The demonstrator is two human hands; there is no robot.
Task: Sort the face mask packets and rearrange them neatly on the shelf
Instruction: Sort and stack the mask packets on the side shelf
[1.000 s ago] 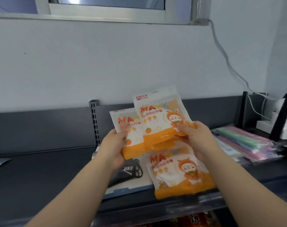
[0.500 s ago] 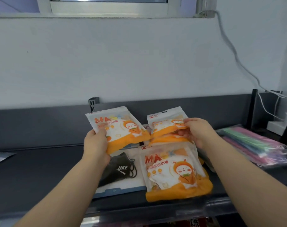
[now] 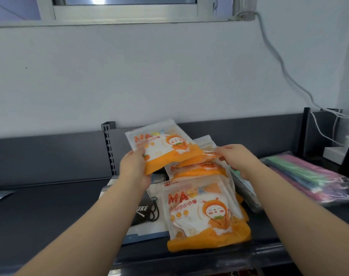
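My left hand [image 3: 134, 169] grips an orange-and-white mask packet [image 3: 163, 146] by its lower left corner, holding it tilted above the dark shelf [image 3: 40, 206]. My right hand [image 3: 236, 159] pinches the right edge of a second orange packet [image 3: 197, 160] lying at the back of a pile. The front orange packet [image 3: 205, 214] of that pile lies flat near the shelf's front edge. Under my left forearm lies a packet with a black mask [image 3: 147, 211].
A stack of pastel-coloured mask packets [image 3: 309, 180] lies on the shelf to the right. A slotted upright post [image 3: 109, 148] stands at the shelf's back. White cables [image 3: 285, 76] run down the wall to a white device [image 3: 341, 150] at far right.
The packet in my left hand has moved right, toward the pile, and now overlaps the one under my right hand. My right hand has lowered its packet onto the pile.
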